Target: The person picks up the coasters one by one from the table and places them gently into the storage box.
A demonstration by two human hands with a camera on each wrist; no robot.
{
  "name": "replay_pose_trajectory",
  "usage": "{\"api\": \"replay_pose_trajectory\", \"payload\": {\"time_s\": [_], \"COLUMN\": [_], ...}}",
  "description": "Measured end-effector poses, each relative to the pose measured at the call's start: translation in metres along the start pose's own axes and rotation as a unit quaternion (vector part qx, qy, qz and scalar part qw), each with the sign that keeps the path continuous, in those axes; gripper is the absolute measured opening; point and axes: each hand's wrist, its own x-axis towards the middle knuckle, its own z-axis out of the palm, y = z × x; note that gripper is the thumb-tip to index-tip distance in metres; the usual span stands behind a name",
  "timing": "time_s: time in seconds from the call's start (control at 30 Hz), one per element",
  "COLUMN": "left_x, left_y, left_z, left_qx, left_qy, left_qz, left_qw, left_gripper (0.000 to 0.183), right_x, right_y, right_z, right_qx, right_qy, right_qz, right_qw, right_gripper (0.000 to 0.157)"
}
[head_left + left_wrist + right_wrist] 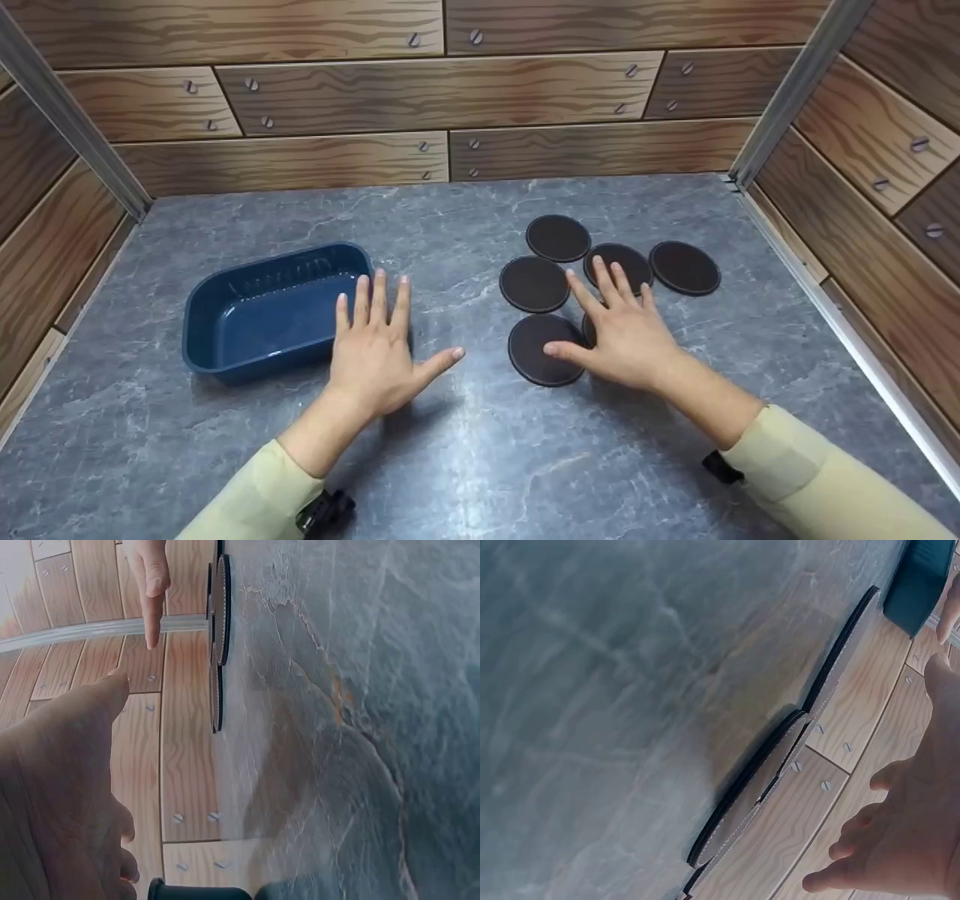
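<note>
My left hand hovers over the table with fingers straight and spread, its fingertips overlapping the right end of a blue rectangular dish in the head view. My right hand is spread flat above several dark round coasters, holding nothing. One coaster lies partly under the thumb, another under the fingertips, and one more is mostly hidden by the palm. Both wrist views show the hands raised off the surface. In the right wrist view the coasters appear edge-on, with pale stitching round their rims.
Further coasters lie at the back, at the left and at the far right of the group. Wood-patterned walls enclose the grey marbled table at the back and both sides. Metal strips run along the corners.
</note>
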Motion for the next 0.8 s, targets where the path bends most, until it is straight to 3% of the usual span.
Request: {"api": "replay_pose_trajectory", "payload": {"time_s": [0.27,0.63,0.8], "left_x": [-0.009,-0.033,-0.044], "left_y": [-0.022,-0.097,-0.128], "left_z": [-0.013,-0.034,-0.036], "left_qx": [0.004,-0.01,-0.021], "left_qy": [0.02,0.062,0.063], "left_qz": [-0.007,-0.016,-0.026], "left_qw": [0.9998,0.9979,0.9974], "left_gripper": [0.122,0.117,0.114], "right_x": [0.009,0.034,0.048], "right_y": [-0.017,-0.077,-0.108], "right_z": [-0.007,-0.015,-0.011], "right_qx": [0.003,0.002,0.009], "right_qy": [0.009,0.004,-0.013], "right_qz": [-0.013,-0.067,-0.089], "right_qw": [1.0,0.998,0.996], "right_gripper": [0.115,0.109,0.109]}}
